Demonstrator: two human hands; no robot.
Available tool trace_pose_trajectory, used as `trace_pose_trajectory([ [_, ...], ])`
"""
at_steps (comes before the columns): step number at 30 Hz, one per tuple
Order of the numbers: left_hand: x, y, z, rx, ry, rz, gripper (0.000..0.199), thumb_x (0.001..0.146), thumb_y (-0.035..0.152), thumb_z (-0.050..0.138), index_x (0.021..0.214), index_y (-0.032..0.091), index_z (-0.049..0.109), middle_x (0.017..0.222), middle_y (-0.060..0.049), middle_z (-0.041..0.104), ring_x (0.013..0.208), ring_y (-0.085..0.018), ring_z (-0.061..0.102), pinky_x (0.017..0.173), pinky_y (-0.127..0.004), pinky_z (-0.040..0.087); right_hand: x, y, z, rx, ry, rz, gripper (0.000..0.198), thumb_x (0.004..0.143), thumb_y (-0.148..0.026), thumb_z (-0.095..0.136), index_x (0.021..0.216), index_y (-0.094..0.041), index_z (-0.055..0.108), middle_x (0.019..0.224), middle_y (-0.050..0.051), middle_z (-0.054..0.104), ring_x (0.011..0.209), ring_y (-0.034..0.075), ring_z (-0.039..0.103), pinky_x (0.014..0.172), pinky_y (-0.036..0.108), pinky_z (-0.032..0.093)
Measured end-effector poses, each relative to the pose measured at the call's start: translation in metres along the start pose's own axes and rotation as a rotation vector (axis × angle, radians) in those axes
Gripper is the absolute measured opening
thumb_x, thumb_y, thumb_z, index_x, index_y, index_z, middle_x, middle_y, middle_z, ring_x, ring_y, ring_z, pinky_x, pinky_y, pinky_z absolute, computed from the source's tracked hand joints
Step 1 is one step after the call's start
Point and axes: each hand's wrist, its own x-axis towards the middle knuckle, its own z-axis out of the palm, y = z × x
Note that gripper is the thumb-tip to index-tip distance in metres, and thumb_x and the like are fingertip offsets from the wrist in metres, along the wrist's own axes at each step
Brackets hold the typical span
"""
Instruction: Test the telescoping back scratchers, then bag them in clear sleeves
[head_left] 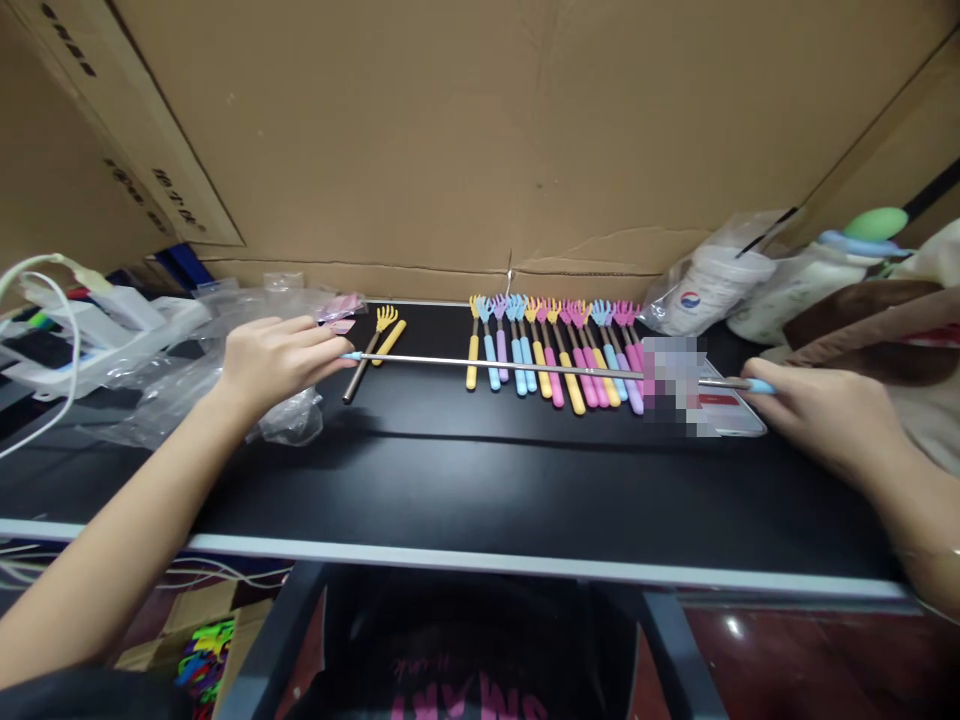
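Observation:
A telescopic back scratcher (pixel 465 362) is pulled out long and held level above the black table, spanning both hands. My left hand (pixel 279 358) is closed on its light blue left end, mostly covering that end. My right hand (pixel 832 412) grips the light blue piece at the right end. Behind the metal rod lies a row of short back scratchers (pixel 548 370) with yellow, blue, purple and pink handles, claws toward the back. Near my left hand, a yellow claw (pixel 386 319) on a metal rod lies beside a separate yellow handle (pixel 389 343).
Crumpled clear plastic bags (pixel 289 415) and a white plastic rack-like object (pixel 112 335) lie at left. A phone (pixel 739 412), partly blurred out, a bagged cup (pixel 720 285) and a bottle (pixel 795 290) are at right. A cardboard wall (pixel 450 130) closes the back.

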Motion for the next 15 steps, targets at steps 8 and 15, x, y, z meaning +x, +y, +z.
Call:
trace_pose_trajectory([
  [8,-0.002,-0.007,-0.001,0.054,0.13,0.022,0.027,0.095,0.04,0.051,0.078,0.022,0.063,0.064,0.002,0.062,0.062,-0.013,0.049,0.049,-0.025,0.023,-0.001,0.025,0.007,0.065,-0.167,0.119,0.031,0.069,-0.049,0.037,0.08,-0.026,0.055,0.072,0.008,0.066,0.062,0.026,0.059,0.05,0.027,0.03],
  [15,-0.014,-0.025,0.004,0.039,0.108,-0.061,0.034,0.097,0.038,0.044,0.072,0.023,0.06,0.064,0.0,0.057,0.063,-0.016,0.046,0.05,-0.025,0.02,0.001,0.037,0.015,0.073,-0.184,0.161,0.033,0.068,-0.05,0.038,0.082,-0.027,0.057,0.073,0.007,0.066,0.063,0.026,0.058,0.049,0.027,0.029],
])
